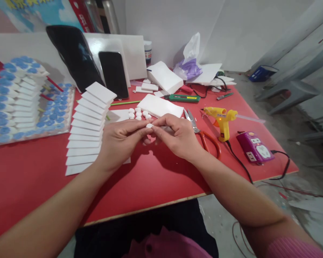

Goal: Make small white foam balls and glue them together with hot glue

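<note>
The left hand and right hand meet, thumbs and forefingers pinching one white roll between them. Just beyond lies a cluster of similar rolls — these look done; the held one seems unfinished, and how many are left I cannot tell. Left of the left hand, a fan of slabs shows no rolls. Well beyond the right hand, a tissue pokes from its purple pack — the jar nearby hides its contents.
</note>
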`<state>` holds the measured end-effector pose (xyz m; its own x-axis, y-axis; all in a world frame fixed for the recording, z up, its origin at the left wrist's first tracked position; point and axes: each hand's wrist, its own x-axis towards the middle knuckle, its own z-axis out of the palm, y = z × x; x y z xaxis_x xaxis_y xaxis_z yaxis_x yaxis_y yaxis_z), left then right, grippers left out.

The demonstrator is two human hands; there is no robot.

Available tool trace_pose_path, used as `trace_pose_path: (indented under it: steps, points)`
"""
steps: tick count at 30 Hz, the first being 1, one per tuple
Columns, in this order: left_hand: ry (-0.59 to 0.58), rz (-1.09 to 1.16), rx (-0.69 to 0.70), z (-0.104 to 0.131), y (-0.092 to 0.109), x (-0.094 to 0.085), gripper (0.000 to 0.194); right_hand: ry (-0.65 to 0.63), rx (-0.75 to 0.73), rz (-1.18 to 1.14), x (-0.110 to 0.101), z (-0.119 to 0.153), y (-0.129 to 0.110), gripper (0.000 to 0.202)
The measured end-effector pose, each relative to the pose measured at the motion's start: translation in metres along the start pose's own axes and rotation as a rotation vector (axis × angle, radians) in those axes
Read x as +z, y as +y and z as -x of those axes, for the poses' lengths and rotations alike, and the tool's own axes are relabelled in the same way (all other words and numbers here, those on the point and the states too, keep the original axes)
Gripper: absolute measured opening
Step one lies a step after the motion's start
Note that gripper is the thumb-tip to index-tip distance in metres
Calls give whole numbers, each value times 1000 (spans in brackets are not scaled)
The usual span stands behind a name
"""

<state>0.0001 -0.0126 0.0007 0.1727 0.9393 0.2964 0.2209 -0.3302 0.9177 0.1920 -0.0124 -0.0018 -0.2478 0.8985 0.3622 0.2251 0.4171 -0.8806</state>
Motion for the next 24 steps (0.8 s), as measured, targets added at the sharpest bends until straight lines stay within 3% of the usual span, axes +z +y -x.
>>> trace_pose_path:
  steps: [5, 9, 13, 18, 22, 24]
  points:
    - [-61, -81, 131, -1, 0, -1, 22, 19, 68, -88, -2, -2, 0, 13]
    - [-79, 54, 77, -6, -3, -8, 14, -71, 89, -188, -9, -6, -6, 18]
    - [-164, 160, 18, -8, -5, -11, 18, -125, 126, -264, -13, -8, -9, 24]
    - [-106, 85, 93, -7, -8, -6, 18, -80, 214, -309, -8, -8, -7, 23]
    - [-54, -47, 59, -3, -8, -3, 19, -29, 288, -232, -7, -8, -6, 21]
    - [-28, -83, 35, -1, -7, -2, 20, -19, 256, -140, -8, -7, -6, 19]
